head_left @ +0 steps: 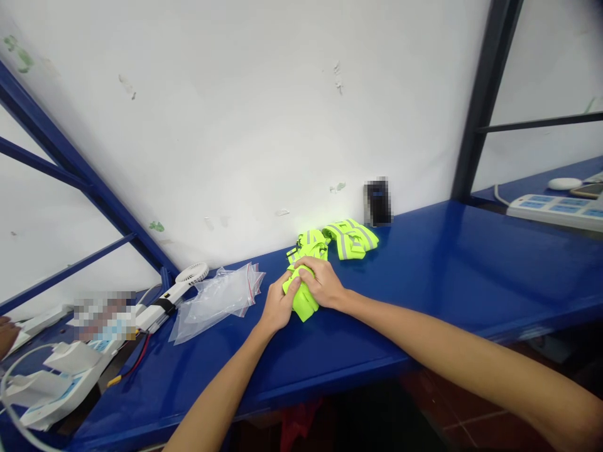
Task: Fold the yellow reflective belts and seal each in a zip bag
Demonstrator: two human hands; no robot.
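Note:
Both my hands grip a folded neon-yellow piece of cloth point(305, 305), apparently a reflective safety vest, just above the blue tabletop. My left hand point(279, 304) is closed on its left side, thumb on top. From the right, my right hand point(323, 282) wraps over the upper part, its fingers bent around the cloth. Right behind the hands lies a crumpled reflective vest point(311, 241) with grey stripes and dark buckle-like bits; whether it joins the held cloth is hidden. Another folded reflective vest point(351, 238) rests to its right, near the wall.
Clear zip bags point(219, 298) lie to the left, beside a small white fan point(192, 274). White power strips stand at far left and far right point(556, 210). A dark, blurred box point(377, 202) leans near the wall. Blue frame posts flank the blue table point(424, 276).

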